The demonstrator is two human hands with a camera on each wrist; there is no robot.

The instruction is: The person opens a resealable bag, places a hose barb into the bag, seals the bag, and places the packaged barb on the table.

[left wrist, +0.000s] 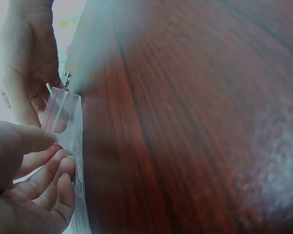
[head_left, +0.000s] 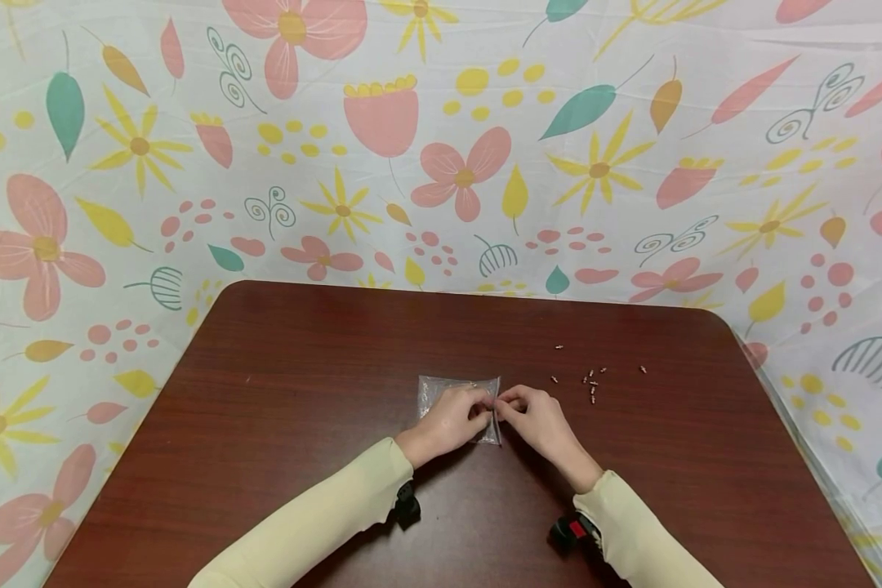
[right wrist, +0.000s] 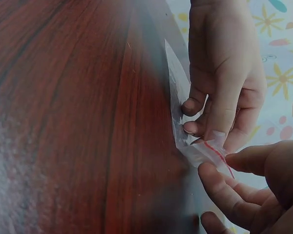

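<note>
A clear plastic zip bag lies on the table, its mouth edge on the right lifted between both hands. The left hand pinches the bag near that edge; in the left wrist view the thumb of the left hand presses on the bag beside its red strip. From the right, the right hand pinches the same edge. The right wrist view shows the right hand with thumb and finger on the bag's red-lined edge, and the left hand opposite. The bag's contents are unclear.
Several small metallic pieces lie scattered on the brown table, behind and to the right of the right hand. A floral cloth hangs behind the table. Black devices are strapped at both wrists.
</note>
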